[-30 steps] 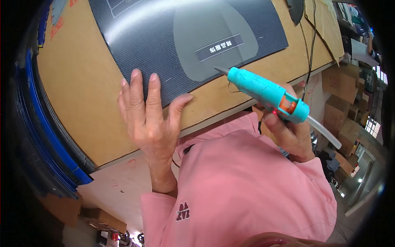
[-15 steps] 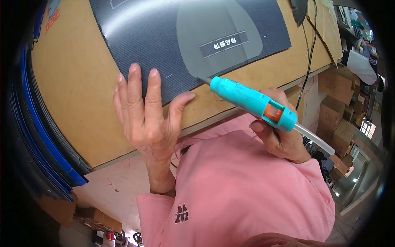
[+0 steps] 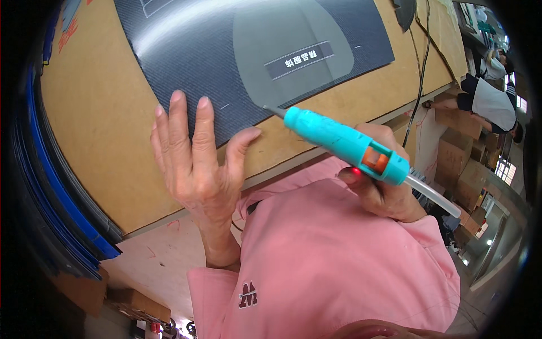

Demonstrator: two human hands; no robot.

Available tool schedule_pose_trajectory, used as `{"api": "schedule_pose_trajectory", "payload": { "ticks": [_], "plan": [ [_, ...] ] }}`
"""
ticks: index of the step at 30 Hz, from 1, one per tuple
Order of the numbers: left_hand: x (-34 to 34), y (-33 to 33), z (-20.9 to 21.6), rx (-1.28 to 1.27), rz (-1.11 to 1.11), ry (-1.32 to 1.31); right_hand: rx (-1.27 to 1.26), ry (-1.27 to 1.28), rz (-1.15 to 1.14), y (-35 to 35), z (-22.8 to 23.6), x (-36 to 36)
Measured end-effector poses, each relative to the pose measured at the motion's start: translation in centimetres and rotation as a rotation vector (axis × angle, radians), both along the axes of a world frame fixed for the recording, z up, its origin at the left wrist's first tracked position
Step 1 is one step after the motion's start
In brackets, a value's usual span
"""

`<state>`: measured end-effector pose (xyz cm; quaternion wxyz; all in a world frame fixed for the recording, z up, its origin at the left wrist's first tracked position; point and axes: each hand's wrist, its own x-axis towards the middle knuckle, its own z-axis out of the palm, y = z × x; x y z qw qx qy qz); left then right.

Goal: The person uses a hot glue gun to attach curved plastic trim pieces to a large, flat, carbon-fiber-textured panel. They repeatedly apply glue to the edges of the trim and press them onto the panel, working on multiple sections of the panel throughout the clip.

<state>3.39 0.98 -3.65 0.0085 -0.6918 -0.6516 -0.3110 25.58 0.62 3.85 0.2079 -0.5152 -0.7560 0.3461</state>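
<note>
A dark, textured sheet point(image 3: 175, 62) with a grey rounded panel point(image 3: 254, 45) printed on or set into it lies on the table. My left hand point(image 3: 199, 164) rests flat on the sheet's near left part, fingers spread, the thumb by its near edge. In my right hand point(image 3: 387, 195), the fingers are wrapped round a turquoise hot glue gun point(image 3: 327, 135). Its dark nozzle point(image 3: 275, 111) points left at the lower edge of the grey panel; whether the tip touches is hard to tell. A translucent glue stick point(image 3: 432, 195) sticks out of its back end.
Wooden tabletop point(image 3: 96, 141) surrounds the sheet. Blue and black sheets point(image 3: 62, 198) are stacked at the left edge. A black cable point(image 3: 420, 85) runs down over the table's right side. Cardboard boxes point(image 3: 454, 152) stand beyond it, near another person point(image 3: 491, 104).
The sheet and my left hand sit slightly further left in the picture. The glue gun tip has shifted a little left, still by the panel's edge. The other person shows more at the right.
</note>
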Motion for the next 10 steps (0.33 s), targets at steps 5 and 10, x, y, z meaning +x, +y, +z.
{"api": "schedule_pose_trajectory", "payload": {
  "ticks": [5, 10],
  "plan": [
    [-0.17, 0.19, -0.07, 0.018, -0.031, -0.001, 0.009, -0.021, -0.006, 0.02, -0.34, -0.28],
    [-0.07, 0.02, 0.09, 0.004, -0.023, 0.002, -0.011, -0.017, -0.094, -0.63, -0.98, 0.48]
  ]
}}
